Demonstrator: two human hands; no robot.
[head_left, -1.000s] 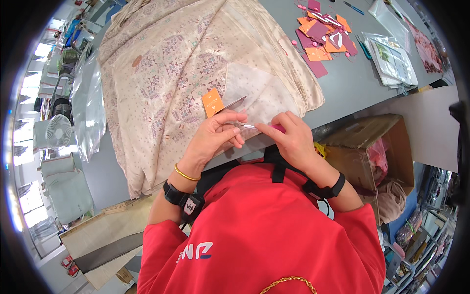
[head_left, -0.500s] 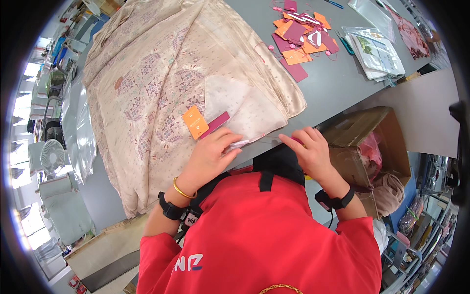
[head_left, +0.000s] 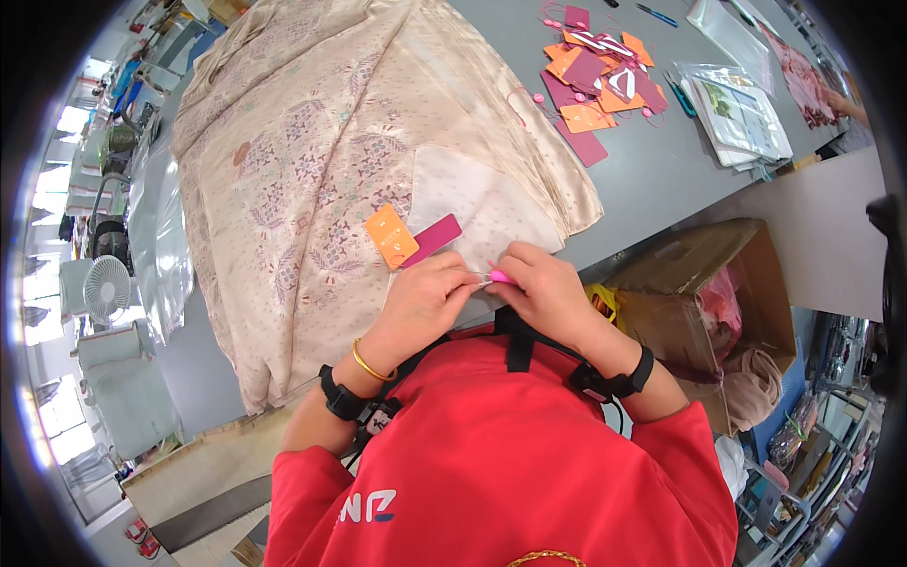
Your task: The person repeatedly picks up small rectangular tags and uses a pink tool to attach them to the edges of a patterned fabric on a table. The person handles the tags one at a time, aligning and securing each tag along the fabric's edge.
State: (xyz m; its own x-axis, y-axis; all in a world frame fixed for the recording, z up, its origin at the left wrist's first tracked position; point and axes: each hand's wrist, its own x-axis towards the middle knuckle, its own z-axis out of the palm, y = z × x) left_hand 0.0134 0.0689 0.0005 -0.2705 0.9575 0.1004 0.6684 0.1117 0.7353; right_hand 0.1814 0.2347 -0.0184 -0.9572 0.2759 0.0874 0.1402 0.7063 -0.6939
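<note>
A pale beige patterned cloth [head_left: 312,180] with purple motifs is spread in folds over the table. Its plainer whitish corner [head_left: 472,194] lies beside my hands. Just above my left hand [head_left: 420,300], an orange tag [head_left: 390,236] and a maroon tag [head_left: 436,240] rest on the cloth. At the cloth's near edge, my left fingertips pinch a thin whitish strip [head_left: 484,281], partly hidden. My right hand [head_left: 546,291] meets them there, its fingers closed on a small bright pink piece [head_left: 502,277] whose exact kind is unclear.
A pile of orange and maroon tags [head_left: 600,80] with pink seals covers part of the grey table [head_left: 652,189]. Green-handled snips [head_left: 682,98] and bagged papers [head_left: 737,113] lie beyond. A cardboard box [head_left: 661,317] stands below right. Another person's hand [head_left: 844,104] touches reddish cloth.
My right hand has moved left to meet my left hand at the cloth's edge. The pink piece now shows between my fingers. Another person's hand has appeared at the far right.
</note>
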